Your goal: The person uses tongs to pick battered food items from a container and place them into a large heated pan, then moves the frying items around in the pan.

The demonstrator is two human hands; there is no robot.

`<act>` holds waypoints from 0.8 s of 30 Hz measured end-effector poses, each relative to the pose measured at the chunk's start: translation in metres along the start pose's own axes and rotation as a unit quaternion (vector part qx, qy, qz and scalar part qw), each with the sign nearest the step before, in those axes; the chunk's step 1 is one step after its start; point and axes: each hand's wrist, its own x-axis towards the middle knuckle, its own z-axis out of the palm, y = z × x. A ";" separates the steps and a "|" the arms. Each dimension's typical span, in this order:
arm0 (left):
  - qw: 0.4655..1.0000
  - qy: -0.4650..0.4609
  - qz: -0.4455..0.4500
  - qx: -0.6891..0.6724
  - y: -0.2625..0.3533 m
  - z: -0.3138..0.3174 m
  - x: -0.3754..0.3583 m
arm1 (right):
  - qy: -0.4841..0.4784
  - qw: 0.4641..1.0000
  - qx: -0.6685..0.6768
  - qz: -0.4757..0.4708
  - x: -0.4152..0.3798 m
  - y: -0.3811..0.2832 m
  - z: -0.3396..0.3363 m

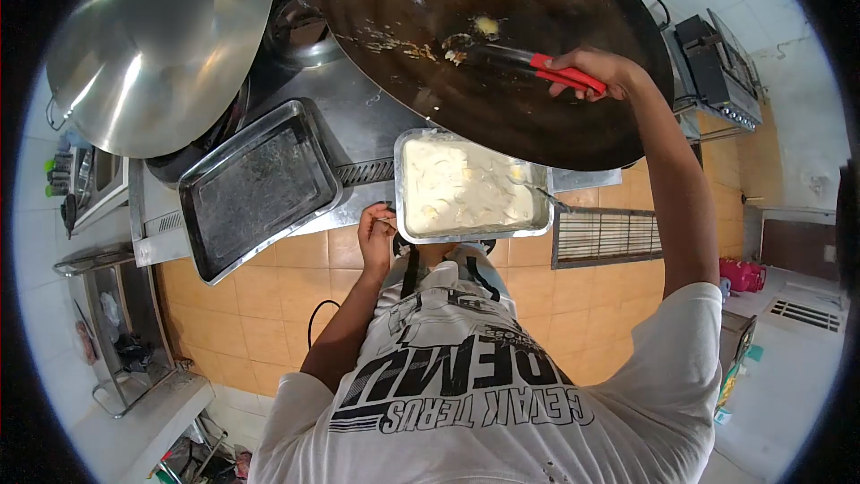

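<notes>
My right hand (591, 72) is closed round the red handle of a pair of metal tongs (511, 56). Their tips reach down into a large dark wok (555, 130), where small browned crumbs lie around them. A pale yellow piece (486, 27) rests on the wok's surface just beyond the tips. Below the wok, a rectangular metal tray (475, 237) holds creamy white batter (466, 184), with a dark utensil handle sticking out at its right side. My left hand (376, 231) is beside the tray's left edge with curled fingers; I cannot tell what they hold.
A black baking pan (260, 188) lies on the steel counter at left. Above it stands a big shiny metal wok or lid (166, 45). A floor grate (609, 237) is at right, and a black appliance (717, 63) stands beyond the wok. Orange tiles cover the floor.
</notes>
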 end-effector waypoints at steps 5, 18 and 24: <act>1.000 -0.007 0.014 -0.008 0.002 0.001 -0.001 | 0.026 1.000 -0.010 -0.011 0.020 0.001 -0.002; 1.000 0.005 0.017 0.022 -0.001 0.000 0.002 | 0.040 0.997 -0.067 -0.009 0.008 0.005 -0.005; 1.000 0.003 0.008 0.012 0.000 0.000 0.001 | 0.089 0.993 -0.062 -0.042 0.001 0.002 -0.005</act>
